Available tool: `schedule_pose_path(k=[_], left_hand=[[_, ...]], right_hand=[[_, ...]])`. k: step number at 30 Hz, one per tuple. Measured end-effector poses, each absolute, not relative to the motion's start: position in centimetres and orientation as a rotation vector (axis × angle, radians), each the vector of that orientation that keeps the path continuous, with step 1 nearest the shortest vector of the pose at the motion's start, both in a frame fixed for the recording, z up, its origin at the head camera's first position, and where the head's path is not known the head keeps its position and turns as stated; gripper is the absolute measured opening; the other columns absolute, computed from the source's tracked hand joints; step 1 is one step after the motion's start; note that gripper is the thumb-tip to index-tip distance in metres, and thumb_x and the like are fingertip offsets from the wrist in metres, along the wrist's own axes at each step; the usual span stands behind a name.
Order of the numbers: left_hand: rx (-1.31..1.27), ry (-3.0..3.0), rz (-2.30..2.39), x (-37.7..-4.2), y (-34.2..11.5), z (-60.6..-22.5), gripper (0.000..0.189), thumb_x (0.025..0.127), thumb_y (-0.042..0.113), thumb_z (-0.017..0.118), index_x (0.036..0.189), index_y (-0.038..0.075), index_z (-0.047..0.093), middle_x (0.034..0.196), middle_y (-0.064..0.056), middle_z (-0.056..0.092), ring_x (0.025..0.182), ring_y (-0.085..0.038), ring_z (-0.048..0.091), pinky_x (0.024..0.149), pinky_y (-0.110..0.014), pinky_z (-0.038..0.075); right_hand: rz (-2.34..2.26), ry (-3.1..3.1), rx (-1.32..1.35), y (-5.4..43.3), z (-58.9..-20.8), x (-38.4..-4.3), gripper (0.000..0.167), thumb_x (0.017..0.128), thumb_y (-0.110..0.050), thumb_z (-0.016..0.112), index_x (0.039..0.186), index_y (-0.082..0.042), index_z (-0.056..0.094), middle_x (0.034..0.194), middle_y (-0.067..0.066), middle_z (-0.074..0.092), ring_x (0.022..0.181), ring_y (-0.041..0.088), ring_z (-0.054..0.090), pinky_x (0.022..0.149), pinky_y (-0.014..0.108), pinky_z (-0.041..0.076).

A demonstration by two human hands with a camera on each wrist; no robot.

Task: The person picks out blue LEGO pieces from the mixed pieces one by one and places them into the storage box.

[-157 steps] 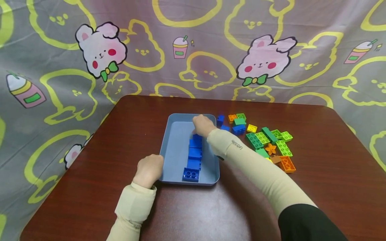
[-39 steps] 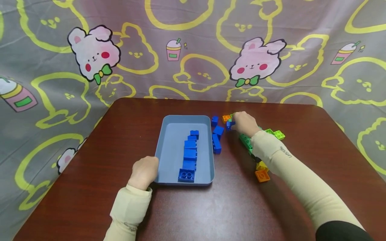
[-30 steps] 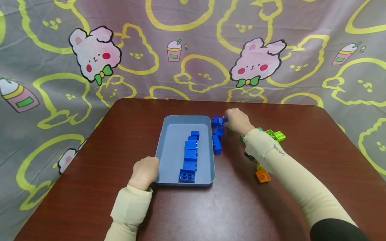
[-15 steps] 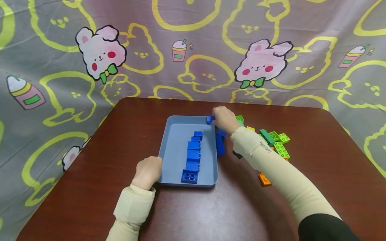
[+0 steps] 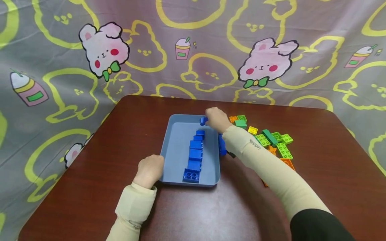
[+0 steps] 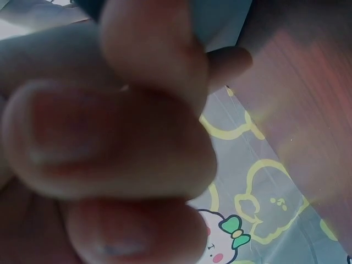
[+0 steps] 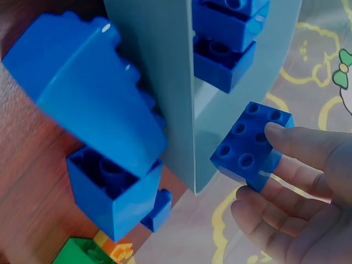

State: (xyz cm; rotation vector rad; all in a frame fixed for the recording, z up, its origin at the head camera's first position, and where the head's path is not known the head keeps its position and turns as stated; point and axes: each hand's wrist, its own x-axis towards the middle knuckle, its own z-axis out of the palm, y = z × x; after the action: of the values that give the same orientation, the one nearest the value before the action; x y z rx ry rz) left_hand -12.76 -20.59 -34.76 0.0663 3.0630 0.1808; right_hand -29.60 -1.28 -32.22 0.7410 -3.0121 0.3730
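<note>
My right hand [image 5: 217,119] pinches a blue toy building brick [image 7: 250,140] between thumb and fingers, over the far right corner of a blue-grey tray [image 5: 166,144]. In the head view this brick shows only partly beside the fingertips. Several blue bricks [image 5: 195,154] form a row down the tray's right half; the nearest one [image 5: 191,175] shows its hollow underside. My left hand [image 5: 149,170] grips the tray's left rim near its front corner. In the left wrist view its curled fingers [image 6: 121,143] are large and blurred.
Just outside the tray's right wall lie more blue bricks [image 7: 93,93], partly behind the right arm. Farther right is a loose pile of green bricks [image 5: 283,150], with yellow and orange pieces [image 5: 252,130]. A patterned cloth [image 5: 144,40] hangs behind the brown table [image 5: 126,134].
After placing the row's farthest brick, my right hand went to the pile and took another blue brick. It has carried that brick left over the tray. My left hand stays at the rim.
</note>
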Motion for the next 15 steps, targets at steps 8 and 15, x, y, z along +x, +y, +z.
schedule_pose_path(k=[8,15], left_hand=[[0.069,3.057,0.175,-12.8,-20.5,-34.8,0.021,0.081,-0.005,0.048,0.069,0.001,0.063,0.072,-0.016,0.062,0.063,-0.03,0.06,0.048,-0.044,0.045],[0.059,3.048,0.167,-12.9,-20.5,-34.8,0.021,0.082,-0.004,0.047,0.069,0.001,0.063,0.073,-0.016,0.062,0.063,-0.03,0.06,0.048,-0.043,0.045]], right_hand=[[0.352,-3.032,0.771,-2.2,-33.0,-29.6,0.024,0.077,-0.012,0.07,0.094,0.003,0.061,0.084,0.012,0.06,0.073,0.023,0.055,0.068,0.033,0.048],[0.34,-3.063,0.767,-2.7,-33.6,-29.7,0.007,0.084,-0.006,0.059,0.086,0.001,0.059,0.068,0.009,0.052,0.062,0.022,0.052,0.058,0.029,0.047]])
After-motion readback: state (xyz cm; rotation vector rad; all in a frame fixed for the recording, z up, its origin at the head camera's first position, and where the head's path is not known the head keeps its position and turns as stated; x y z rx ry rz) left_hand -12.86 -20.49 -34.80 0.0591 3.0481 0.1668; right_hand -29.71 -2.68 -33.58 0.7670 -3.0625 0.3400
